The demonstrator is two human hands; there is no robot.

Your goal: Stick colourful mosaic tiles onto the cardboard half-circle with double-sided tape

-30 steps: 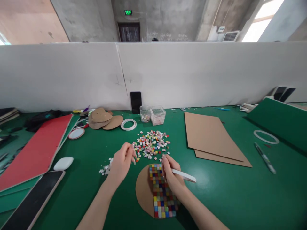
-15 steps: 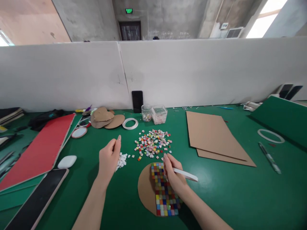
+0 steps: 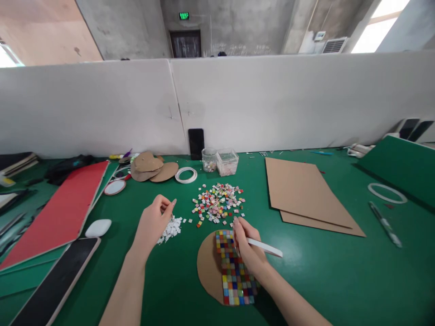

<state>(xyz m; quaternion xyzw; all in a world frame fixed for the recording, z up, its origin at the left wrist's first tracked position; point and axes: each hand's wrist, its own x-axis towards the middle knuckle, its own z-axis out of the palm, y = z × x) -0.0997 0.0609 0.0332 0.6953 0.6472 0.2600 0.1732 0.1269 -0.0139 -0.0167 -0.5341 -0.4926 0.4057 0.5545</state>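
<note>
My left hand (image 3: pixel 155 222) hovers by a heap of small white pieces (image 3: pixel 171 230), its fingers curled and thumb meeting the forefinger. Anything pinched there is too small to make out. In my right hand (image 3: pixel 249 246) is a slim white tool (image 3: pixel 268 248), held like a pen, with its working end hidden by the fingers. That hand rests over a round cardboard disc (image 3: pixel 207 267). Rows of coloured mosaic tiles (image 3: pixel 234 290) cover the disc's right side, while bare cardboard shows on its left. Beyond both hands lies a scattered pile of loose mosaic tiles (image 3: pixel 219 203).
Two clear containers (image 3: pixel 227 163) and an upright phone (image 3: pixel 196 144) stand by the white partition (image 3: pixel 272 104). Cardboard sheets (image 3: pixel 299 190) and a pen (image 3: pixel 385 224) lie right. On the left are a red board (image 3: pixel 64 208), a white case (image 3: pixel 98 227) and a dark tablet (image 3: pixel 57 280).
My left hand has tilted over and its thumb has lowered from upright towards the forefinger. My right hand keeps its grip and place on the disc. The view has shifted slightly.
</note>
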